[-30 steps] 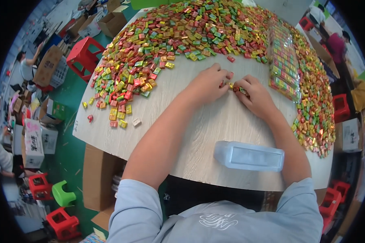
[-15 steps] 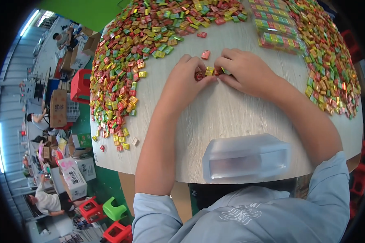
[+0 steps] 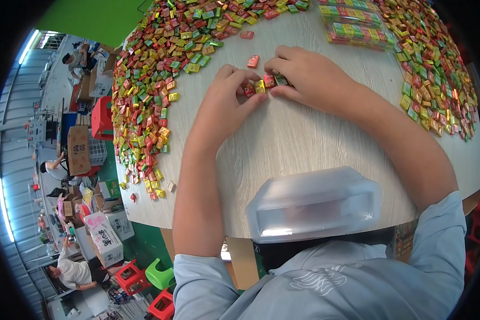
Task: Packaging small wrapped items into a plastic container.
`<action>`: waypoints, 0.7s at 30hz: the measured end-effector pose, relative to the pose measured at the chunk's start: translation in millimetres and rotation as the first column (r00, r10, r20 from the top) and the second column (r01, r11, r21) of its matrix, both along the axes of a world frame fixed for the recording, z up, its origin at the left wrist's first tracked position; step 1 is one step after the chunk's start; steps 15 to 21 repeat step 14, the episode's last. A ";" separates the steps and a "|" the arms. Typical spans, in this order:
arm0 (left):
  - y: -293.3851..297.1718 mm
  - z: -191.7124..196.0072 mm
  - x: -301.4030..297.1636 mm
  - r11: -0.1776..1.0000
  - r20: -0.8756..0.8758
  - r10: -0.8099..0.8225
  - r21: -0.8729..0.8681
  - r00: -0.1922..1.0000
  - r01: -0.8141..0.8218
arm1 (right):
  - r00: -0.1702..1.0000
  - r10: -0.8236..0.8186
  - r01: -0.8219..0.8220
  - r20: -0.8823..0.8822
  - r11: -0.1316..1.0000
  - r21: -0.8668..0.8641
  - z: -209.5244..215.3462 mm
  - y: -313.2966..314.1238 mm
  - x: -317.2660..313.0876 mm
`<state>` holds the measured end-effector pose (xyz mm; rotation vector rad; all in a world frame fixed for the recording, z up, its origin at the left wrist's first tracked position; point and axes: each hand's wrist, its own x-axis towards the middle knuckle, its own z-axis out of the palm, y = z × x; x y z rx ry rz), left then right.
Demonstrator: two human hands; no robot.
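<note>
At the middle of the table, my left hand [image 3: 222, 101] has its thumb and fingers closed around a dark red wrapped candy [image 3: 249, 90] and a yellow wrapped candy [image 3: 260, 86]. Facing it, my right hand [image 3: 312, 79] pinches a red wrapped candy [image 3: 270, 81] and a green one [image 3: 281, 80], partly covered by the fingers. The two pairs stand nearly in one row, with a narrow gap between yellow and red. Just beyond the fingertips lies a loose red candy [image 3: 253, 61]; another red candy [image 3: 246, 35] rests farther back.
Heaps of wrapped candies cover the table's left and back [image 3: 186, 37] and its right side [image 3: 437, 80]. Clear packs filled with candy rows [image 3: 360, 33] are stacked at back right. A translucent plastic tray [image 3: 325, 178] sits by the near edge. Stools, boxes and people are off to the left.
The whole view has shifted slightly. Between my hands, the red and green candies at my right fingers now show more plainly beside the yellow one. Both hands keep their grip.
</note>
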<state>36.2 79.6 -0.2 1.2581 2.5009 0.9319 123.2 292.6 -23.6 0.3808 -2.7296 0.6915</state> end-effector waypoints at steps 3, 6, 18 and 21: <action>0.3 0.8 2.2 1.000 -0.009 0.021 -0.004 1.000 -0.021 | 1.000 0.003 -0.002 0.015 1.000 -0.028 3.6 -0.7 0.9; 3.1 2.7 5.6 0.999 -0.004 0.044 0.000 0.999 -0.044 | 1.000 0.026 -0.026 0.016 1.000 -0.006 3.8 0.5 0.8; 2.4 3.2 7.4 0.998 -0.042 -0.004 -0.061 0.999 0.001 | 0.977 0.116 -0.109 0.177 0.993 -0.048 8.4 9.1 -4.3; 2.4 3.2 7.4 0.998 -0.042 -0.004 -0.061 0.999 0.001 | 0.977 0.116 -0.109 0.177 0.993 -0.048 8.4 9.1 -4.3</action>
